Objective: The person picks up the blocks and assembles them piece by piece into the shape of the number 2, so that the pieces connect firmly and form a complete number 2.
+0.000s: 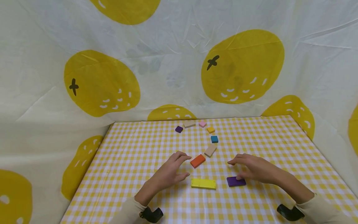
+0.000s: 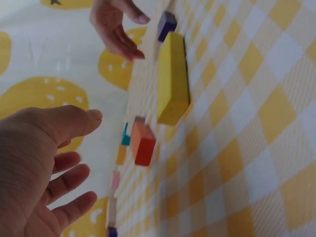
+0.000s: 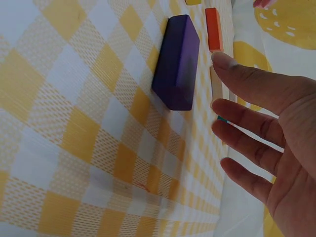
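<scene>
My left hand (image 1: 172, 171) hovers over the table, thumb and fingers spread apart and holding nothing. Just to its right lie a long yellow block (image 1: 203, 183) and, farther back, an orange block (image 1: 198, 161). Behind a flat purple block (image 1: 236, 181) my right hand (image 1: 257, 168) is held with fingers loosely extended. In the right wrist view a gap shows between its thumb and the purple block (image 3: 177, 64), and nothing is in the hand. A plain wooden block (image 1: 210, 150) sits past the orange one, between the two hands.
Farther back a curve of small blocks continues: a teal one (image 1: 214, 139), an amber one (image 1: 210, 130), a pink one (image 1: 202, 124), a wooden one (image 1: 189, 123) and a dark purple one (image 1: 179, 129). A checked cloth (image 1: 134, 155) covers the table, with a hanging fabric (image 1: 173, 81) behind.
</scene>
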Tool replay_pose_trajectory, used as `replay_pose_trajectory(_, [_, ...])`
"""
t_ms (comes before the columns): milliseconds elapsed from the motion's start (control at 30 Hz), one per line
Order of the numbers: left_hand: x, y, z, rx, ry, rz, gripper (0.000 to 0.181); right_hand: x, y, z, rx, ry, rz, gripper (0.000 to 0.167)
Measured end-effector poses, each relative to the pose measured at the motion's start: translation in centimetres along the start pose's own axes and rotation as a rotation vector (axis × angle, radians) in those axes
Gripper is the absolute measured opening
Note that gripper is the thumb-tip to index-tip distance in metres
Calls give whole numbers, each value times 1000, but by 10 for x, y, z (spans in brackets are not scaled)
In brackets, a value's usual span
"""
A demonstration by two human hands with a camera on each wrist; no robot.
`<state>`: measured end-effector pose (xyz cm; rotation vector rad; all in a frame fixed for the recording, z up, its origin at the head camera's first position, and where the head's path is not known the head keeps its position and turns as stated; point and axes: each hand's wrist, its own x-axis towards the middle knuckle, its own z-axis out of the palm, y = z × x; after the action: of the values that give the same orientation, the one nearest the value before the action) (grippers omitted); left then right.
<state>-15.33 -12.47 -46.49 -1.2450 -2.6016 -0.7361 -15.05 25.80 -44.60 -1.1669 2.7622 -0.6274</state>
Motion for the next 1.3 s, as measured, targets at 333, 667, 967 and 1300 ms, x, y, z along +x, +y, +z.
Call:
replay_pose_trajectory(333, [6, 13, 25, -76, -113, 40, 44, -2, 1, 5, 191, -115, -14, 44])
replay_pose_trajectory(667, [5, 22, 40, -69, -206, -17, 40, -5, 2, 12, 228, -138, -28, 36])
replay_pose_trajectory(967, [7, 23, 44, -43, -223, -5, 36, -4, 2, 16, 281, -153, -46, 29])
replay_pose_trajectory(1300, [10, 27, 47, -33, -210, -1, 32, 7, -6, 16, 249, -142, -52, 28])
